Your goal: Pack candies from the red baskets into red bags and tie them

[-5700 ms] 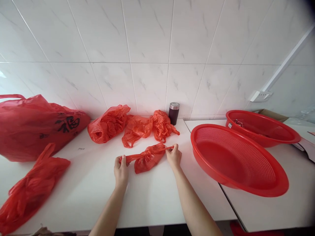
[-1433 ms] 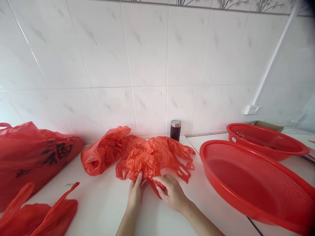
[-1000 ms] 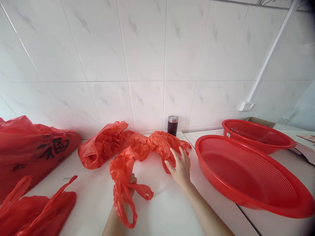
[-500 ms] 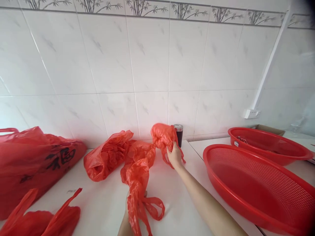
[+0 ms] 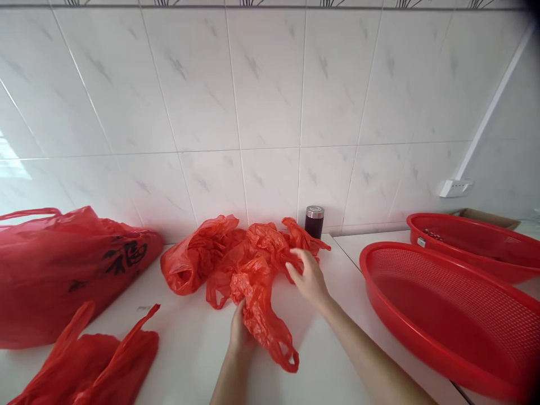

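In the middle of the white table, my left hand (image 5: 239,325) is closed on a crumpled red plastic bag (image 5: 264,306). Its looped handle droops toward the front right, and the bag covers most of my fingers. My right hand (image 5: 311,278) is open, thumb and fingers apart, just right of the loose red bags (image 5: 270,242) heaped behind. Farther left, against that heap, lies a rolled bundle of red bags (image 5: 192,261).
A dark cup with a metal lid (image 5: 314,222) stands by the wall. Two red plastic baskets (image 5: 422,315) (image 5: 468,239) are at the right. Full red bags (image 5: 76,270) (image 5: 105,360) sit at the left. A socket (image 5: 455,188) is on the tiled wall.
My right hand has let go of the bag it held near the cup, and that bag now lies on the heap. The left hand's bag has swung toward the right. The view has tilted down.
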{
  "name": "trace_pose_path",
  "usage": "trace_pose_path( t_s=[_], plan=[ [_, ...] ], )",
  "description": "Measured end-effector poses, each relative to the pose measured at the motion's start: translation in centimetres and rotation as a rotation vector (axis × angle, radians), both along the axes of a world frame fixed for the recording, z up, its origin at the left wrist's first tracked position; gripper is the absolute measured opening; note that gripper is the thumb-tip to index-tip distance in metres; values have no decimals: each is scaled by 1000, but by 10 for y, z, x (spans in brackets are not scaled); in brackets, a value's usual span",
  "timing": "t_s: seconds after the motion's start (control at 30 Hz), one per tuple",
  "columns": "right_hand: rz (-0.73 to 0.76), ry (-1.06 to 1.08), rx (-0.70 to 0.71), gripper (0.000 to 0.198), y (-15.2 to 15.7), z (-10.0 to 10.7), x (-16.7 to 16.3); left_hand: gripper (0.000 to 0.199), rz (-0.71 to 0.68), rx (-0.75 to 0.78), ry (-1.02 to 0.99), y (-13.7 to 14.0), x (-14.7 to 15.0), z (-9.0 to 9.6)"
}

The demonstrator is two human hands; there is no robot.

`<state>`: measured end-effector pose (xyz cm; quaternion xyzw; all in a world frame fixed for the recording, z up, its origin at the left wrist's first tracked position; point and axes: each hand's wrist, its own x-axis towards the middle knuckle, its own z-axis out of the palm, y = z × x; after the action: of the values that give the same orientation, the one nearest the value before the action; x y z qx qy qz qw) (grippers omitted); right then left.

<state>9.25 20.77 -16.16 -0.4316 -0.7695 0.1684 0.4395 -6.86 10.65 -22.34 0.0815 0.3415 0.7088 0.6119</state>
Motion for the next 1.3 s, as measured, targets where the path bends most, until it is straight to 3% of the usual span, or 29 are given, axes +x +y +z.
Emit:
trace_pose_path(
  t_s=[0.13, 0.27, 0.33, 0.4, 0.53, 0.63, 0.73, 0.8, 0.83, 0.9, 0.97, 1.03, 1.1, 1.2, 1.3],
  plan=[
    [468, 183, -239, 32, -63, -12, 10, 20, 10, 62, 114, 1, 5, 2],
    [579, 343, -455, 35, -80, -15, 6, 24, -27, 70, 250, -3, 16, 3],
    [561, 508, -494, 26, -73, -10, 9, 25, -42, 69, 295, -3, 18, 3],
    [448, 691, -494, 21, -60, -3, 18, 22, -3, 63, 313, -1, 15, 2],
    [134, 936, -516, 29, -38, 6, 44, 6, 248, -7, 320, 10, -7, 1],
    [44, 973, -517, 34, -32, 4, 52, 6, 406, -60, 375, 5, -17, 9],
    [9, 938, -469, 34, -35, 2, 49, 24, 630, -53, 505, -18, 1, 29],
    [25, 867, -435, 31, -42, 4, 43, 35, 809, 20, 732, -37, 29, 43],
    [59, 822, -426, 30, -48, 7, 38, 36, 864, 88, 957, -45, 46, 49],
    [180, 742, -427, 28, -62, 13, 30, 27, 706, 214, 1337, -52, 78, 53],
    [313, 662, -434, 28, -79, 20, 25, 19, 548, 216, 1427, -48, 93, 51],
    [387, 538, -431, 30, -94, 27, 30, 15, 543, 159, 1291, -41, 86, 46],
    [410, 375, -456, 37, -104, 34, 46, 11, 603, 64, 1205, -38, 58, 42],
    [480, 195, -504, 42, -111, 42, 84, 8, 632, -185, 1331, -47, 6, 44],
    [561, 119, -510, 27, -113, 45, 119, 20, 585, -262, 1377, -60, -26, 52]
  ],
)
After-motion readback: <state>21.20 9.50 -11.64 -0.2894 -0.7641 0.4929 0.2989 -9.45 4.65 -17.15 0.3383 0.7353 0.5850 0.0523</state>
